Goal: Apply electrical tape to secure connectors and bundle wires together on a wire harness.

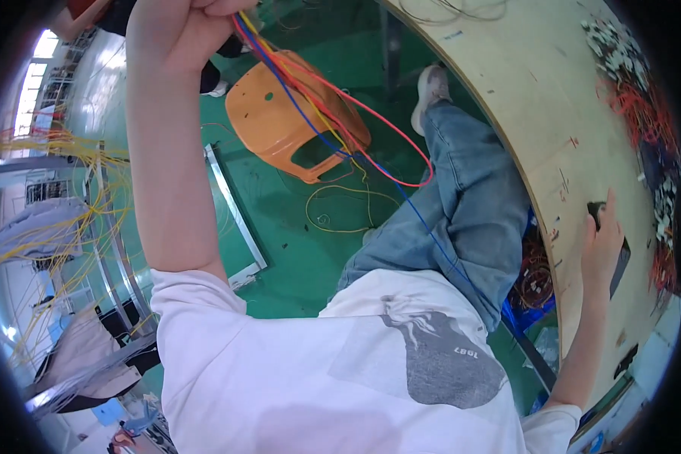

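Red, blue and yellow wires [265, 53] hang in a loose bundle from the person's left hand [208, 34], which is raised at the upper edge of the view and partly cut off by it. The fingers of that hand are closed around the bundle's upper end. From there the strands slant down in front of an orange plastic stool [253, 113] on the green floor [261, 295]. One red strand bows out to the right in a wide loop, while a blue one runs on across the person's jeans [477, 174]. Near the stool, a thin yellow wire [308, 214] curls low.

On the right, the other hand [602, 240] is over the pale wooden counter [522, 98], index finger extended, next to a small black object [596, 214]; whether its fingers grip that object, one cannot tell. Farther along the counter's far side lie white pieces [617, 49] and tangled red wires [634, 106]. At far left, more yellow wires [98, 163] drape over a metal frame [117, 227].
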Available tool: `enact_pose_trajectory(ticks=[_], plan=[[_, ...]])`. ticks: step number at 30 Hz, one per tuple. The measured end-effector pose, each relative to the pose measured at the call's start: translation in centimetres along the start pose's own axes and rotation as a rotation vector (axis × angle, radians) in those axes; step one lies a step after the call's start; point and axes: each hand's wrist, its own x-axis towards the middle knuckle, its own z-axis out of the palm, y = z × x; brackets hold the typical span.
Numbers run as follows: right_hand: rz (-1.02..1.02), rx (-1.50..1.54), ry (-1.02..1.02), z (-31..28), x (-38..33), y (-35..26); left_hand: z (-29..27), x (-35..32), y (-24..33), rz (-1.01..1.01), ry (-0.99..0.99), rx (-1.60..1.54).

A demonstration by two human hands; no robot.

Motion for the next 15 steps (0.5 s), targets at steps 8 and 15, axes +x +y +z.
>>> enact_pose_trajectory(ticks=[8, 15], plan=[[0.153, 0.514, -0.159, -5.4, 4.2, -3.9, 2.2, 3.6, -1.0, 0.253, 0.535, 0.998], [-0.286, 1.286, -0.287, -9.6, 13.2, -17.0, -0.1, 10.6, -3.5, 0.297, 0.796, 1.505]])
